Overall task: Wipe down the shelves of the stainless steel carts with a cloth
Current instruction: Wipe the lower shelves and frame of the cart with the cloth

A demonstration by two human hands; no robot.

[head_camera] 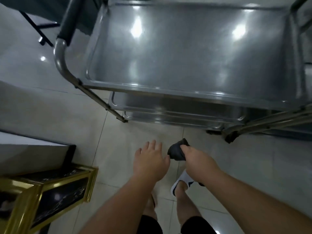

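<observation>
The fingers of the right hand are curled round a dark cloth, which is bunched into a wad and sticks out ahead of the knuckles, held in the air above the floor tiles. Just beside it, to its left, the left hand is spread flat with straight, relaxed fingers and holds nothing; it is close to the cloth but apart from it.

Ahead of both hands and higher stands the stainless steel cart. Its top shelf lies well beyond the fingertips, bare and shining with ceiling lights. Under its near rim, the edges of two lower shelves show, nearer to the cloth than the top one. The cart's tubular handle curves down ahead and to the left of the left hand.

By my judgement no wiping stroke is under way: the cloth touches no shelf, and the hands seem to be readying it. The next move calls for carrying the cloth forward to a shelf, perhaps opening the wad first for a flat face, then pressing down; the free hand could steady the frame, since the cart may roll.

Left of the hands stands a gold-trimmed black cabinet; below them a white slipper.
</observation>
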